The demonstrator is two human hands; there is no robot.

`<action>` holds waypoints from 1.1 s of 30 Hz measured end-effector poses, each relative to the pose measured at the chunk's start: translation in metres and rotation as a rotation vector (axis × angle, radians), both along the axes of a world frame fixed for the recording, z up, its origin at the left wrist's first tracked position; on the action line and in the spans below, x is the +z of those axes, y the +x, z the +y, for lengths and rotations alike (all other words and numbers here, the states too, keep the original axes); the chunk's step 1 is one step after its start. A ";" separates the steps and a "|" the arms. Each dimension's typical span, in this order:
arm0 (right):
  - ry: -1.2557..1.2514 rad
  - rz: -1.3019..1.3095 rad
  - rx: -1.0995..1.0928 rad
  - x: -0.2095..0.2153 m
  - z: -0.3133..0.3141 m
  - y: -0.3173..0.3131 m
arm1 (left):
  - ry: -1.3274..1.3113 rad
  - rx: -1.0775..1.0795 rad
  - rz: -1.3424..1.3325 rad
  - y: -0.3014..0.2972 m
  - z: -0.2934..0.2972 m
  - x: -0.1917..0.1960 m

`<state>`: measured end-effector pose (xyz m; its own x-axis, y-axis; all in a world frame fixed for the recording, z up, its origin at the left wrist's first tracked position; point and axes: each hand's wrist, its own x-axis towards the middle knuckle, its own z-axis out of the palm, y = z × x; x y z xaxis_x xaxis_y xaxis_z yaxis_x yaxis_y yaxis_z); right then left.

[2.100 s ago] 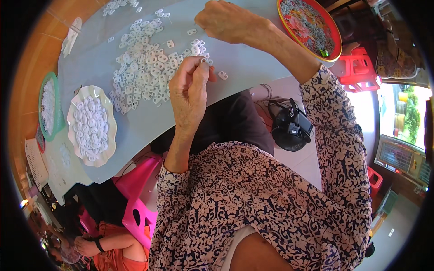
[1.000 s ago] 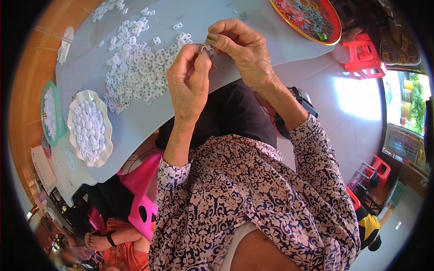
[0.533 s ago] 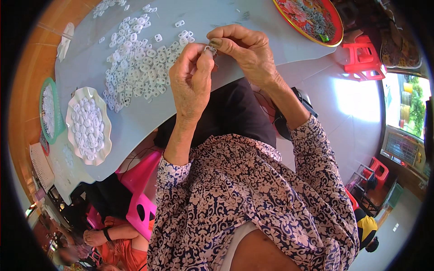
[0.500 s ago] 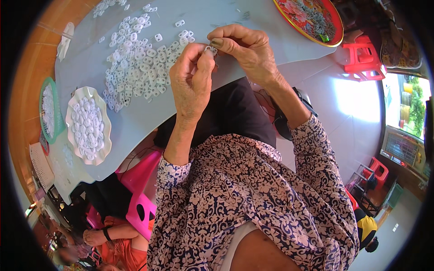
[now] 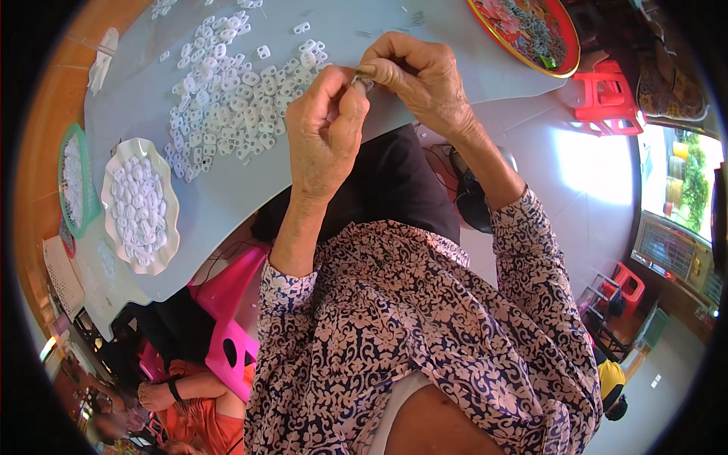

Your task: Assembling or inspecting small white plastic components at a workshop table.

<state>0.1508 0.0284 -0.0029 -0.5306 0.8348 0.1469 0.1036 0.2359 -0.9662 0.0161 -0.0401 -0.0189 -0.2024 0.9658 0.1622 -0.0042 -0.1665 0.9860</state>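
Note:
My left hand [image 5: 326, 133] is closed in a pinch on a small white plastic piece [image 5: 362, 83], raised above the table's near edge. My right hand [image 5: 425, 80] meets it there, thumb and forefinger pressed together at the piece's top. Whatever lies between those right fingertips is too small to make out. Beyond my left hand spreads a loose heap of white two-holed plastic pieces [image 5: 235, 106] on the pale grey table [image 5: 144, 91]. Past my right hand, a round red tray [image 5: 570, 61] with a gold rim holds many small grey metal parts [image 5: 535, 34].
At left stand a white scalloped dish [image 5: 172, 227] and a green basket [image 5: 89, 182], both filled with white pieces. A pink chair [image 5: 227, 334] is beside me at lower left, near a seated person in orange [image 5: 201, 417]. Red stools [image 5: 610, 98] stand on the right.
My right thumb and forefinger have drawn closer over the white piece, which is now more covered. The whole view has shifted slightly; the heap looks the same.

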 end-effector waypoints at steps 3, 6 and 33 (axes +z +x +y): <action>0.222 -0.125 -0.067 -0.003 -0.001 -0.002 | 0.055 0.026 0.039 0.002 0.002 -0.006; 0.118 -0.078 -0.080 -0.004 -0.002 -0.004 | 0.055 0.046 0.014 0.001 0.001 -0.006; -0.002 0.078 -0.006 -0.004 -0.003 -0.001 | 0.043 0.035 -0.068 -0.002 0.001 -0.008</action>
